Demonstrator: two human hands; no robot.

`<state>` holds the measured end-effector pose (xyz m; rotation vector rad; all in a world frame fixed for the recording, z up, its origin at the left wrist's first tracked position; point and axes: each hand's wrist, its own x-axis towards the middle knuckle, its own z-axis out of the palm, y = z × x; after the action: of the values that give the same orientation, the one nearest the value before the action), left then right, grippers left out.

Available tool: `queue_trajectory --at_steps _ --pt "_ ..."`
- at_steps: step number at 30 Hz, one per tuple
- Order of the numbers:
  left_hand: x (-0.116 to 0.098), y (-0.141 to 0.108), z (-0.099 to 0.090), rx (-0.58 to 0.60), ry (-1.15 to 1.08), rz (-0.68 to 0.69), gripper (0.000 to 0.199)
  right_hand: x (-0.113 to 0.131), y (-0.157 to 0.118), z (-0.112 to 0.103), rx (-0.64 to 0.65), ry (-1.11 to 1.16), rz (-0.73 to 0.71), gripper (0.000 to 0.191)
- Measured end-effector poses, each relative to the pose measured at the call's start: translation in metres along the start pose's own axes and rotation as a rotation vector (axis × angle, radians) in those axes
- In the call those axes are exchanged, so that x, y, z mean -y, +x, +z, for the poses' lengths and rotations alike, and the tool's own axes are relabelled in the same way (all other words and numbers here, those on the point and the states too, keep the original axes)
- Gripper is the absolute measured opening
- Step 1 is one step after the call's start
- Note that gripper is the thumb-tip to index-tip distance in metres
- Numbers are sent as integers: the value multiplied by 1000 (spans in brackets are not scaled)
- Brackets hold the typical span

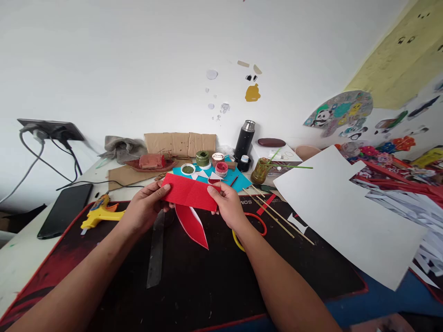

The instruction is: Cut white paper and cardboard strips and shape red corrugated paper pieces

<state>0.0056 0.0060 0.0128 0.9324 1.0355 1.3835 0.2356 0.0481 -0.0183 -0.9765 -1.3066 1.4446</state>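
Observation:
A red ribbed rectangular strip (190, 191) is stretched level between both hands above the black mat. My left hand (147, 203) pinches its left end, thumb on top. The right end is held by my right hand (226, 203), its thumb on the front face and fingers behind. Below the strip, a red leaf-shaped piece with a white edge (192, 227) lies on the mat. A clear ruler (155, 253) lies to its left. Scissors with red and yellow handles (263, 226) are partly hidden by my right forearm.
A yellow glue gun (102, 214) and a black phone (65, 211) lie at the left. Paint pots (203, 159), a black flask (244, 140) and a brush jar (259, 171) stand behind. Thin sticks (277, 216) and a large white sheet (349, 216) are at the right.

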Motion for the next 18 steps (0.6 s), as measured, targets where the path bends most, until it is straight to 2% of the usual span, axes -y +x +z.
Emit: queue_trajectory --at_steps 5,9,14,18 --pt "-2 0 1 49 -88 -92 39 0 0 0 -34 -20 -25 40" --pt "0 1 1 -17 -45 -54 34 1 0 -1 -30 -88 -42 40" --pt "1 3 -1 -108 -24 14 31 4 -1 -1 113 -104 -52 41" --pt "-2 1 1 -106 50 30 31 4 -4 2 161 -122 -42 41"
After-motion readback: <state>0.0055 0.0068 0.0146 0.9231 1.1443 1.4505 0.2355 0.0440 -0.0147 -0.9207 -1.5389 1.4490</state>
